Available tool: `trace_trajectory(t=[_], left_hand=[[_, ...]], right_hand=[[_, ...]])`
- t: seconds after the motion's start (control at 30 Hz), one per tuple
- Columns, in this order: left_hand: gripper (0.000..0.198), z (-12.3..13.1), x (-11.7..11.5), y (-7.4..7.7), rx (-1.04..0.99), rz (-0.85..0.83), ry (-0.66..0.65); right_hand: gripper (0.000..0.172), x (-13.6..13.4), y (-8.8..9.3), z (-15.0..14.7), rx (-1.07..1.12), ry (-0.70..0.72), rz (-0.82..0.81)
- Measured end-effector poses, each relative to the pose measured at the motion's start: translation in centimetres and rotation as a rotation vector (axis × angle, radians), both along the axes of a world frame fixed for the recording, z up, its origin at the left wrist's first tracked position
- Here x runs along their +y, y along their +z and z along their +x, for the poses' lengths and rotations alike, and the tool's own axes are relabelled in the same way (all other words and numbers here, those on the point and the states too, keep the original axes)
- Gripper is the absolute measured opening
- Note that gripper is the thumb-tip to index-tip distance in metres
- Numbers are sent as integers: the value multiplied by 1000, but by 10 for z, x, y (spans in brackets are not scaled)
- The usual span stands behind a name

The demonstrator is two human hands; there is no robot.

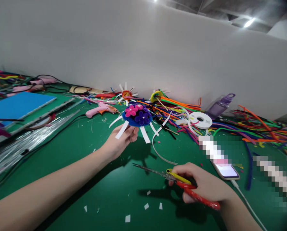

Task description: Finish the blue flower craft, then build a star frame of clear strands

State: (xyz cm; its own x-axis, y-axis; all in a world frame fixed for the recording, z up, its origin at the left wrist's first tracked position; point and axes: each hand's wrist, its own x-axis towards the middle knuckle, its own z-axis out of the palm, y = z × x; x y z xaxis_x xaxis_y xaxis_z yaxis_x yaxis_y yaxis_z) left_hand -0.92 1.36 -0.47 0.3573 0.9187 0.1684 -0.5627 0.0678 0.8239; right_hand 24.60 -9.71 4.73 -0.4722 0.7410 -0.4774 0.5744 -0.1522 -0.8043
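My left hand (pixel 119 141) holds up a blue felt disc (pixel 136 117) from below; it is topped with pink and purple pipe-cleaner flowers and has white ribbon strips hanging round its rim. My right hand (pixel 203 184) is closed on a pair of scissors (pixel 179 179) with red and yellow handles, blades pointing left just above the green table (pixel 104 179). Small white ribbon offcuts (pixel 146 206) lie on the table below the scissors.
A pink glue gun (pixel 100 109), a white ribbon spool (pixel 201 120), a purple bottle (pixel 220 105), a phone (pixel 226 170) on a cable and a pile of coloured pipe cleaners (pixel 254 128) lie along the wall. A blue sheet (pixel 15 104) and shiny wire bundles (pixel 18 146) are left.
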Motion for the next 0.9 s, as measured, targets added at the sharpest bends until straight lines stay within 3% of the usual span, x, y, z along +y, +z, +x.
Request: trace_trajectory(t=[0.13,0.3,0.47,0.63,0.9], left_hand=[[15,-2,2,-3,-6,21,-17],[17,-2,3,-7,-18,-9,-42],[19,-1,0,-7,-16,-25,-74],[22,2,-5,-6,11,-57,-95],[23,3,-9,-9,64,-53,-128]], right_hand=[[42,1,4,-1,26,56,-8],[36,2,-1,5,82,62,34],[42,4,-11,12,146,37,-92],[51,4,-14,14,277,18,-117],[38,5,-13,14,188,15,-84]])
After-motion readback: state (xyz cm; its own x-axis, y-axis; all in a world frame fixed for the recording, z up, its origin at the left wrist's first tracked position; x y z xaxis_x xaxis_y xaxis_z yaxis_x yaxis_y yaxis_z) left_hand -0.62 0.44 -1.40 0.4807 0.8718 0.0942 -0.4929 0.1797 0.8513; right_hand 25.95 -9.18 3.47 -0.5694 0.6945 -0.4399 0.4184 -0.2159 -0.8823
